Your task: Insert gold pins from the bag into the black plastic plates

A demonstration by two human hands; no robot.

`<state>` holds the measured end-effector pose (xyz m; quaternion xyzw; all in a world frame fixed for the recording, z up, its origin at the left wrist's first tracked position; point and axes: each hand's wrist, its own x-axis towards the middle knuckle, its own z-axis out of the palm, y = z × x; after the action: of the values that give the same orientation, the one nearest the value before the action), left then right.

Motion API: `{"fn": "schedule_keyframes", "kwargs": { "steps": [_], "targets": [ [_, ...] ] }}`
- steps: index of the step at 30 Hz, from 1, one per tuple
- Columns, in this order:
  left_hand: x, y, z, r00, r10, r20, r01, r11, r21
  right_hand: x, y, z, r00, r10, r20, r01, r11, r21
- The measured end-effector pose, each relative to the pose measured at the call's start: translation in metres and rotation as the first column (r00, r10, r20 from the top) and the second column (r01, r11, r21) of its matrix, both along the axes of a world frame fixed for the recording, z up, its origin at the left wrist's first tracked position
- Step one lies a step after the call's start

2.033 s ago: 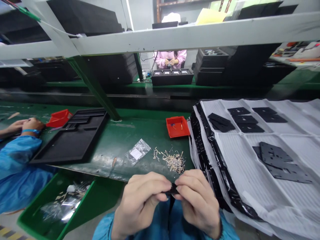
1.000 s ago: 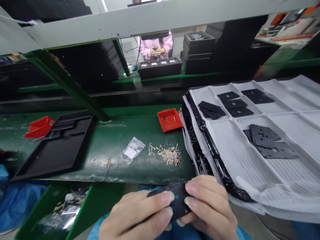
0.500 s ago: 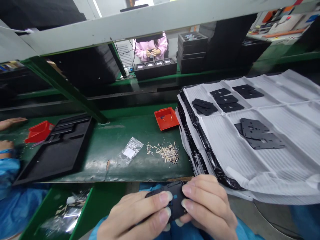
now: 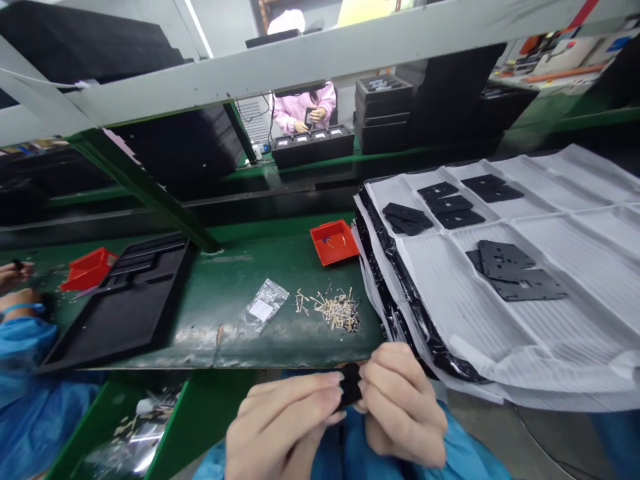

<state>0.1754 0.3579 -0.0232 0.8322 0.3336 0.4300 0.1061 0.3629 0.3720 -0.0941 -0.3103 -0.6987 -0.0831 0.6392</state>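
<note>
At far left we note a co-worker's hands [image 4: 19, 297] close together, a dark object in one, beside the left red bin [image 4: 89, 269]. The black tray [image 4: 120, 320] rests just right of that bin on the green worktop [image 4: 300, 347]. Below the worktop's edge, the green bin [image 4: 200, 407] holds crumpled film and scraps. Further right lies the clear bag [image 4: 267, 303] with a white label.

The left hand [image 4: 287, 417] and right hand [image 4: 403, 403] are near each other, fingertips clamped on opposite ends of the black part [image 4: 351, 387], held in front of the worktop's near edge. Beyond it we record the loose pile of strips [image 4: 337, 310] and the right red bin [image 4: 334, 243]. To the right, several black plates [image 4: 505, 259] lie on the white liner [image 4: 600, 267], some overlapping.

We judge handling of the part unfinished, since it is not set down; what is complete on it, and what remains, we cannot tell, the fingers covering much of it.

Against the frame half a second ago, the part has been turned: its blue mark no longer shows. The co-worker's hands have drawn together. Strips, bag and plates appear unchanged.
</note>
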Motion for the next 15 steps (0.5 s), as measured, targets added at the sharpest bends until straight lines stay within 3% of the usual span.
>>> {"fn": "schedule_keyframes", "kwargs": {
  "steps": [4, 9, 11, 15],
  "targets": [
    [-0.003, 0.007, 0.004, 1.000, 0.005, 0.031, -0.005, 1.000, -0.013, -0.015, 0.005, -0.004, 0.985, 0.070, -0.157, -0.080, 0.995, -0.060],
    [-0.010, 0.006, -0.004, 0.999, -0.017, 0.034, 0.017, 1.000, 0.010, -0.024, 0.009, 0.000, 0.939, 0.170, -0.300, -0.193, 0.980, -0.049],
    [-0.014, 0.006, -0.003, 0.999, -0.013, 0.033, 0.012, 0.999, 0.036, -0.025, 0.011, 0.004, 0.938, 0.159, -0.308, -0.174, 0.985, -0.022],
    [-0.022, 0.008, 0.005, 0.983, -0.107, -0.146, 0.114, 0.993, 0.037, -0.020, 0.009, 0.016, 0.957, 0.061, -0.283, -0.040, 0.996, 0.080]
  ]
}}
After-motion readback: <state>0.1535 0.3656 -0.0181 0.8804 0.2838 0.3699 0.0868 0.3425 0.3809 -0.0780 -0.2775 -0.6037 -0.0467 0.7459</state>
